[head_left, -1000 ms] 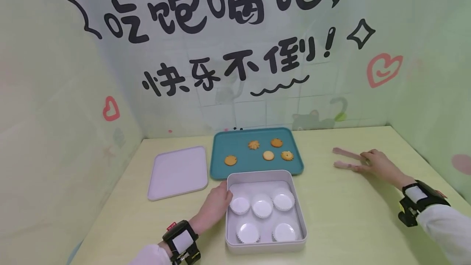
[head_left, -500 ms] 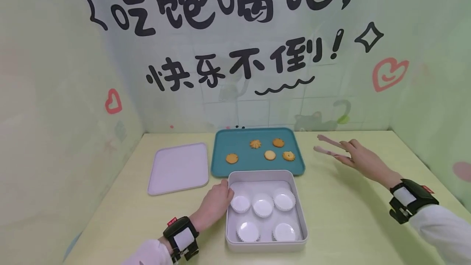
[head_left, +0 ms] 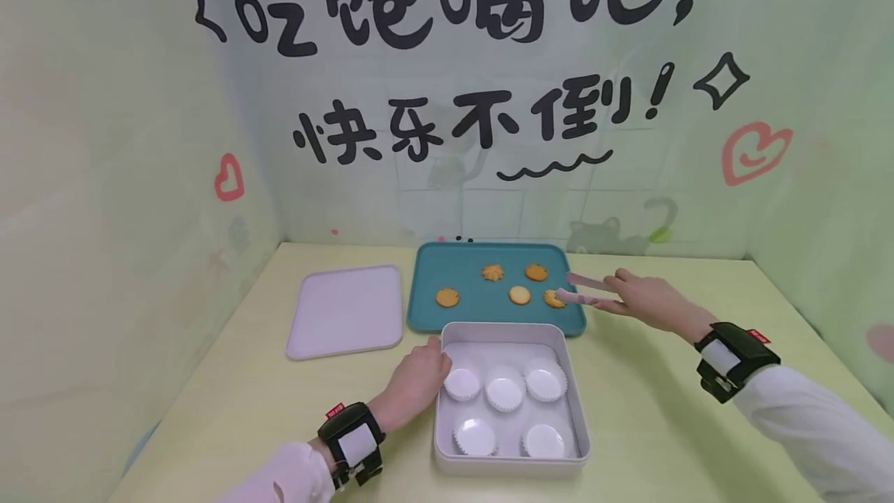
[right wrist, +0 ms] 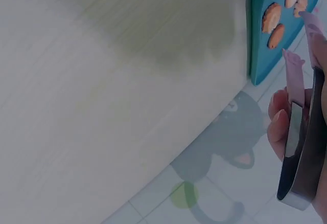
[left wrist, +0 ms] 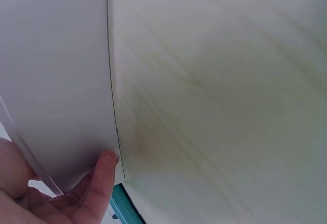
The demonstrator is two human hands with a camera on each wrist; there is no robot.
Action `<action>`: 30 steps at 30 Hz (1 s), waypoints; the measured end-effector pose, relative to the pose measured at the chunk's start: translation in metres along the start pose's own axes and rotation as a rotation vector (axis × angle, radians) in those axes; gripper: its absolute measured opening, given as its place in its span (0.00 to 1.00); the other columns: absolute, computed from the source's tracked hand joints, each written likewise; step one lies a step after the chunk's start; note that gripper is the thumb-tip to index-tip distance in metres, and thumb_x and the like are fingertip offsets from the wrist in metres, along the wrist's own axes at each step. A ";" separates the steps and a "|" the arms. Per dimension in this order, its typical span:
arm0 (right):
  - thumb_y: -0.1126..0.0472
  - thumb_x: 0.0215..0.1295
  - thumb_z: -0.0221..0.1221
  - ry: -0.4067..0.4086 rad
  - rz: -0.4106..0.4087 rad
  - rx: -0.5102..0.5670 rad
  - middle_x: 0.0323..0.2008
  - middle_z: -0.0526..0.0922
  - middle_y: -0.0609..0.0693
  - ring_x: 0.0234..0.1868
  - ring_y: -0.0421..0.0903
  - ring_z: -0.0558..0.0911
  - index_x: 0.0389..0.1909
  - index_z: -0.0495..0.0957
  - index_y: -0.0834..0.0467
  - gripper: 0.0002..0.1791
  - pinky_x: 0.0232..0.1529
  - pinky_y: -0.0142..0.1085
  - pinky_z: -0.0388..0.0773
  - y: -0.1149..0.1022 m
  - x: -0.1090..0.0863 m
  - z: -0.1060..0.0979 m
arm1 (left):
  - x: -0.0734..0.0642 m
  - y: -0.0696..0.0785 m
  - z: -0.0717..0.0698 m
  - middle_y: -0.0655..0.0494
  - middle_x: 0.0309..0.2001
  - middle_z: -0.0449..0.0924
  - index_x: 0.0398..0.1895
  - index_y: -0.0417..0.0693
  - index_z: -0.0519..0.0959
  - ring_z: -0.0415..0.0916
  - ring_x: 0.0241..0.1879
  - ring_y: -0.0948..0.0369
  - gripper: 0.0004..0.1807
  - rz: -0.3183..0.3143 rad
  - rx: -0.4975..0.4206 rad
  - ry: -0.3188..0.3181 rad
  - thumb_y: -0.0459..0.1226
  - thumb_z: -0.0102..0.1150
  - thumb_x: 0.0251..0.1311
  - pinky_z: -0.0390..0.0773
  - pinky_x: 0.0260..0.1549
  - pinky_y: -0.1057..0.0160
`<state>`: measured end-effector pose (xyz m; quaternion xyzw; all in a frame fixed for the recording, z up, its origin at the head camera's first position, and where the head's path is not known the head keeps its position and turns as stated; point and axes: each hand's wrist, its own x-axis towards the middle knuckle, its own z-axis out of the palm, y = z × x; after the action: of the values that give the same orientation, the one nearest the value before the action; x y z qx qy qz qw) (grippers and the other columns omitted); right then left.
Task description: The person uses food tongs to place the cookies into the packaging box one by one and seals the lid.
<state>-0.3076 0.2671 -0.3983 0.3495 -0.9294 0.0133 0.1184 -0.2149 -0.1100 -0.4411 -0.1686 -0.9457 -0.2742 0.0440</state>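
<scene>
At the upper left corner of a white box (head_left: 513,468), my left hand (head_left: 414,380) grips the wall. The left wrist view shows its fingers (left wrist: 99,188) against the wall's outer side. Several white paper cups (head_left: 504,392) sit inside the box. My right hand (head_left: 653,301) holds pink-tipped metal tongs (right wrist: 306,142), their arms apart. The tips reach over the right edge of a teal tray (head_left: 461,317), and the lower tip overlaps a scalloped cookie (head_left: 552,299) in the head view; contact cannot be told. Several other cookies (head_left: 520,296) lie on that tray.
A flat pale lilac tray (head_left: 345,313) lies on the yellow table (head_left: 335,402), left of the teal tray. The box stands right in front of the teal tray. Printed walls (head_left: 363,200) close off the back and both sides.
My right hand has carried the tongs leftward from the table's right side to the teal tray's right edge. The left hand has kept its grip on the box. The head view has shifted slightly.
</scene>
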 end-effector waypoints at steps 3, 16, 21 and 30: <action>0.51 0.56 0.61 -0.024 -0.017 -0.016 0.22 0.64 0.47 0.12 0.39 0.61 0.34 0.74 0.64 0.19 0.14 0.34 0.62 0.000 0.006 0.002 | 0.000 0.001 0.000 0.53 0.14 0.61 0.27 0.33 0.66 0.62 0.12 0.62 0.08 0.012 0.018 0.007 0.31 0.44 0.62 0.62 0.08 0.65; 0.52 0.58 0.60 -0.126 -0.045 -0.002 0.18 0.64 0.47 0.13 0.42 0.62 0.42 0.78 0.63 0.18 0.15 0.37 0.64 -0.005 0.027 0.007 | -0.001 0.002 0.000 0.53 0.18 0.60 0.25 0.33 0.66 0.63 0.14 0.63 0.09 0.051 0.107 -0.026 0.30 0.44 0.62 0.64 0.09 0.66; 0.55 0.58 0.58 -0.215 0.025 0.065 0.21 0.65 0.49 0.15 0.42 0.64 0.31 0.76 0.65 0.14 0.19 0.37 0.65 -0.005 0.029 0.007 | -0.001 0.002 0.000 0.52 0.19 0.59 0.24 0.34 0.66 0.63 0.14 0.62 0.09 0.076 0.119 -0.019 0.29 0.44 0.62 0.65 0.09 0.65; 0.56 0.58 0.59 -0.346 -0.014 0.181 0.25 0.71 0.50 0.24 0.42 0.68 0.47 0.74 0.68 0.22 0.28 0.39 0.68 -0.001 0.035 -0.002 | 0.000 0.001 0.001 0.53 0.18 0.59 0.24 0.34 0.66 0.61 0.13 0.63 0.09 0.070 0.114 -0.023 0.29 0.44 0.62 0.63 0.08 0.67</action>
<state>-0.3316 0.2439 -0.3886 0.3623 -0.9283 0.0355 -0.0752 -0.2141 -0.1087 -0.4412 -0.2020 -0.9538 -0.2162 0.0523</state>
